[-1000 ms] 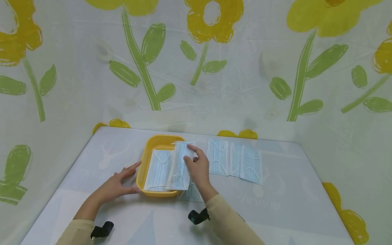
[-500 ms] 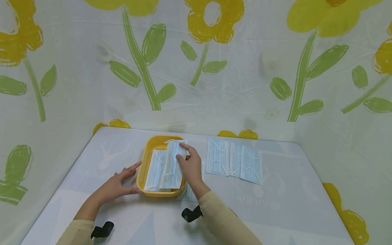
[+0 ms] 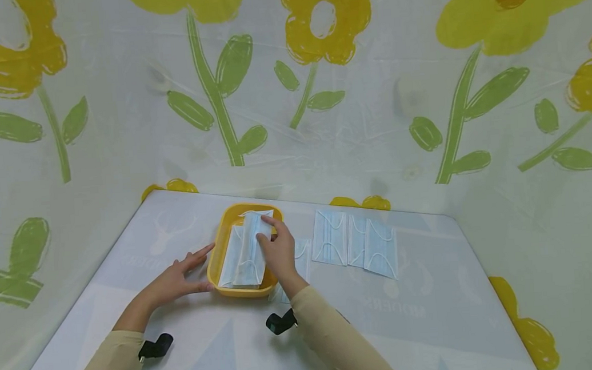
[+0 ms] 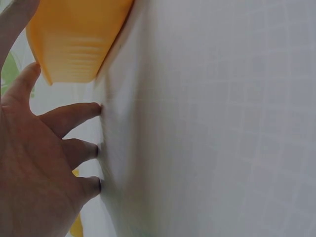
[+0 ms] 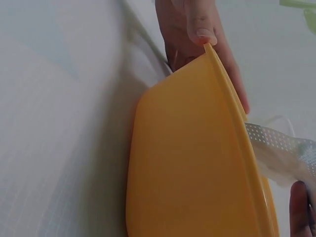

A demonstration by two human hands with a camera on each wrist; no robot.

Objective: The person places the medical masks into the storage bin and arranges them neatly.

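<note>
My left hand [image 3: 176, 282] rests at the left side of a yellow tray [image 3: 212, 265], thumb and index fingertips at its rim and fingers spread. In the left wrist view, the other fingertips [image 4: 96, 150] meet the table beside the tray's wall [image 4: 74, 49]. Between thumb and fingers, my right hand [image 3: 280, 258] pinches a packaged blue face mask [image 3: 251, 251] by its right edge, low over the tray. Beneath it, another blue mask [image 3: 230, 255] lies inside, partly covered. The right wrist view shows the clear, white-dotted wrapper [image 5: 276, 145] above the rim.
Right of the tray, several packaged masks lie flat: one [image 3: 301, 256] partly behind my right hand, then a row with a left mask [image 3: 328, 237], a middle one [image 3: 356, 241] and a right one [image 3: 380, 251]. A flower-printed curtain [image 3: 365, 146] stands behind the table [image 3: 436, 272].
My right hand has carried the mask leftward, from over the tray's right rim to over its middle, covering more of the mask inside. The left hand has stayed at the rim.
</note>
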